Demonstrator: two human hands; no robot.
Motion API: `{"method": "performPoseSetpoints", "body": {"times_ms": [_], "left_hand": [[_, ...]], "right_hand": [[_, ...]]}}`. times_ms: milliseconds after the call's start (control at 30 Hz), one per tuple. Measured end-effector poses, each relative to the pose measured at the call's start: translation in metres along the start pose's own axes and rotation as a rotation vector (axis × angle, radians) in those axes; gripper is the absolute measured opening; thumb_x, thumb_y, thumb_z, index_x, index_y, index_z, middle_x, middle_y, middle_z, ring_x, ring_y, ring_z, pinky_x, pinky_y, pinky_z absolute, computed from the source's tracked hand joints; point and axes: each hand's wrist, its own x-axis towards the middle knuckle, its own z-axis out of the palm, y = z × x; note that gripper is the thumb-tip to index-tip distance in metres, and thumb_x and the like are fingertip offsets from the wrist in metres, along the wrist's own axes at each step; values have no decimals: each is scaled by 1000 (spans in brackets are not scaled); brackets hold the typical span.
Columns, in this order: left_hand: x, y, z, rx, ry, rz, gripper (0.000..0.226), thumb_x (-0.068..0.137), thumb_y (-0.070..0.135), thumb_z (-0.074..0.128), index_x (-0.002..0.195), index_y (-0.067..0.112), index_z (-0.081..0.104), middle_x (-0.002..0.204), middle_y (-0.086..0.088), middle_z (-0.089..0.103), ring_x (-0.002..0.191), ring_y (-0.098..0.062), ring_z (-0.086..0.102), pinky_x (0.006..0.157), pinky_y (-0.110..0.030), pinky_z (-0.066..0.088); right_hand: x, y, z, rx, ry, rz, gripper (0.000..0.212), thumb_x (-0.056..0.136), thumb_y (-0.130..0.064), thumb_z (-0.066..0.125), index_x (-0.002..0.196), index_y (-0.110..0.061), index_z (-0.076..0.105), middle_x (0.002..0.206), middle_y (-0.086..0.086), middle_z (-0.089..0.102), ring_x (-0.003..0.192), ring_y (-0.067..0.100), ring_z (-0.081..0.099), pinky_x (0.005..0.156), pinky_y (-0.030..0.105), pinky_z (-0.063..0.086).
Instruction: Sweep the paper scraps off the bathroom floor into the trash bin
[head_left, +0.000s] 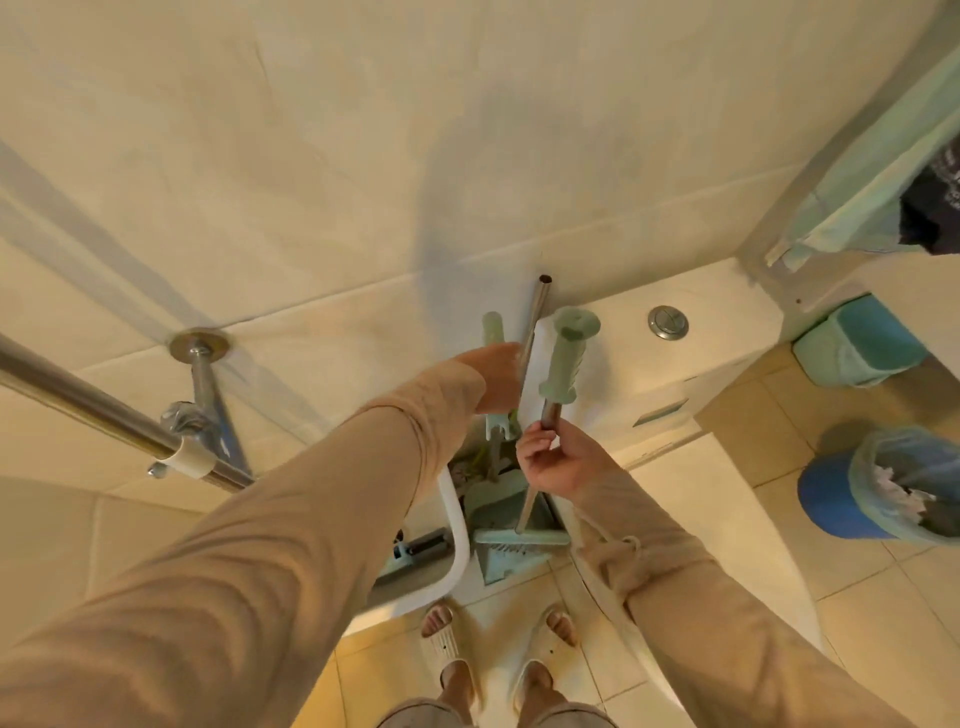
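Note:
A green broom head (519, 538) and green dustpan (501, 506) stand in the narrow gap left of the toilet. My right hand (556, 462) is shut on a metal pole just below its thick green ribbed grip (569, 353). A bare metal tube (535, 322) runs beside it down to the broom head. My left hand (498, 374) reaches in over a slim green handle (491, 327), and its fingers seem closed around it, touching the tube. The blue trash bin (831, 499) with a blue liner holds crumpled paper at the right. No paper scraps show on the floor.
The white toilet tank (727, 332) with its flush button is straight ahead, the bowl below right. A teal bin (857, 343) sits behind the tank. A steel rail (104, 410) crosses the left. A white pipe (457, 535) curves beside the dustpan. My slippered feet (498, 649) stand on beige tiles.

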Motion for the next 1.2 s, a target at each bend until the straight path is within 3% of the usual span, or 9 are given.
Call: {"method": "performPoseSetpoints", "body": {"times_ms": [67,200,500,667,767,867,967,1067,1200], "left_hand": [[-1,-7,14,148,-19,-103,21,93,8,49,107,13,64,118,-4,65,114,-24,53,107,-33,30],[-7,-7,25,-15,-31,-215,21,91,10,53,109,14,63,119,-3,66,117,-25,50,112,-36,25],[-16,-22,8,-36,-110,-134,18,92,23,53,102,16,66,110,3,69,106,-18,62,102,-29,35],[-7,-8,34,-33,-44,-144,23,91,15,55,112,14,62,120,-3,65,116,-23,54,107,-33,29],[-2,1,41,-120,33,-298,26,89,11,56,114,8,62,124,-6,61,121,-26,48,115,-42,22],[-1,2,43,-111,93,-356,30,85,11,59,116,9,62,128,-8,56,127,-29,41,117,-49,15],[0,2,44,-158,124,-429,40,87,12,58,126,9,54,138,-10,47,136,-31,32,116,-52,14],[-3,3,47,-191,141,-447,41,89,13,55,129,8,50,140,-12,44,138,-33,28,117,-51,13],[-8,8,53,-147,178,-462,47,92,10,49,137,4,36,150,-16,31,144,-34,15,118,-51,6]], "right_hand": [[-1,-4,4,-20,-4,11,37,96,-18,43,61,-9,47,31,6,47,17,11,41,25,9,30],[2,-6,10,-40,-1,7,40,95,-17,48,58,-5,50,32,8,50,18,13,43,26,10,34],[9,-7,57,-46,-95,52,66,94,-17,48,34,8,59,32,11,51,16,13,41,23,9,29],[19,-25,54,72,-22,-37,39,96,-15,45,61,-2,55,36,12,53,15,13,41,24,9,30],[25,-31,50,102,-18,-37,37,98,-20,44,67,-2,53,65,8,54,19,16,46,24,13,36],[31,-32,59,20,-5,-71,34,99,-22,41,80,3,54,75,13,57,45,19,58,31,18,46],[34,-30,66,-113,-1,-127,31,100,-25,38,119,-4,51,94,17,65,77,28,63,56,34,56],[38,-34,58,-211,-8,-216,45,100,-21,37,144,-15,31,139,11,53,126,34,51,92,44,49],[33,-40,41,-505,-10,-303,49,98,-11,38,146,-12,29,155,7,31,142,31,30,110,47,32]]}}
